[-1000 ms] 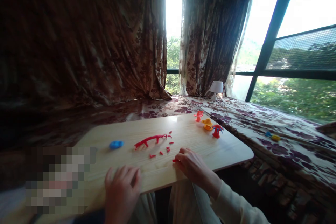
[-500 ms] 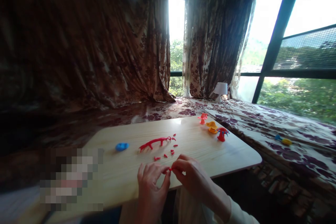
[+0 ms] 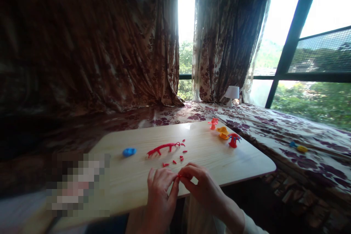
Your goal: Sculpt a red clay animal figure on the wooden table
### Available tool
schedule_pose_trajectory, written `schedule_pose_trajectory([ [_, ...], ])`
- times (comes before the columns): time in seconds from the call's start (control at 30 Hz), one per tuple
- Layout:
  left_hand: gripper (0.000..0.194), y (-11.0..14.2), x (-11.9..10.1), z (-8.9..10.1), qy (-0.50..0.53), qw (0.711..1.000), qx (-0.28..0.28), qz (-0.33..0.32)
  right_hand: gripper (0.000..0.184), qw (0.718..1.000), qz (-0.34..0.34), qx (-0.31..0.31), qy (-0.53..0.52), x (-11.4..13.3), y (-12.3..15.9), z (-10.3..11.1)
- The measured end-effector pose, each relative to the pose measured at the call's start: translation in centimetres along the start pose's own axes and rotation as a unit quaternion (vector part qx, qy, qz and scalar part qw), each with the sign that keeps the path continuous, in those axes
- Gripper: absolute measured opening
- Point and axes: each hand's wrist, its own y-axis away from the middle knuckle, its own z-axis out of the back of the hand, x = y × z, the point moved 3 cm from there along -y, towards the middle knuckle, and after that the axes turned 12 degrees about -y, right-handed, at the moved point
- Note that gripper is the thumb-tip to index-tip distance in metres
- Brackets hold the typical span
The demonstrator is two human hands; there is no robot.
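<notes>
Near the table's front edge, my left hand [image 3: 162, 188] and my right hand [image 3: 199, 182] meet fingertip to fingertip. Between them they pinch a tiny piece of red modelling clay [image 3: 179, 176], mostly covered by the fingers. Just beyond lies a long red clay figure [image 3: 161, 148] with short legs and a looped end. Several small red clay bits [image 3: 174, 162] are scattered beside it. A blue clay lump [image 3: 129, 152] rests to the left.
On the wooden table [image 3: 115, 182] three clay models stand at the far right: a pink one [image 3: 213, 123], a yellow one [image 3: 222, 132] and a red one with blue bits [image 3: 234, 140]. A white lamp [image 3: 231, 93] sits behind. A blurred patch covers the table's left.
My fingertips have closed tighter around the red clay piece, so less of it shows. The whole view has shifted slightly; the things on the table stay in place.
</notes>
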Motion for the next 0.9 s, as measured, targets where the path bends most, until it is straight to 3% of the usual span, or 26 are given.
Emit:
schedule_pose_trajectory([
  [0.13,0.021,-0.2,-0.4,0.3,0.035,0.999,0.008,0.001,0.017,0.999,0.018,0.027,-0.01,0.2,0.2,0.3],
  [0.33,0.019,0.1,1.3,-0.1,0.064,0.997,-0.003,0.05,0.014,0.997,-0.006,-0.06,-0.051,-1.2,0.2,1.2],
  [0.5,0.018,0.2,2.5,-0.4,0.06,0.996,-0.018,0.068,0.014,0.995,-0.023,-0.076,-0.057,-2.2,0.0,1.6],
  [0.73,0.017,0.3,2.7,-0.6,0.061,0.995,-0.025,0.071,0.019,0.991,-0.028,-0.099,-0.084,-3.3,0.0,2.0],
  [0.9,0.016,0.3,2.7,-0.5,0.063,0.995,-0.028,0.069,0.018,0.986,-0.066,-0.113,-0.104,-4.5,0.1,2.0],
])
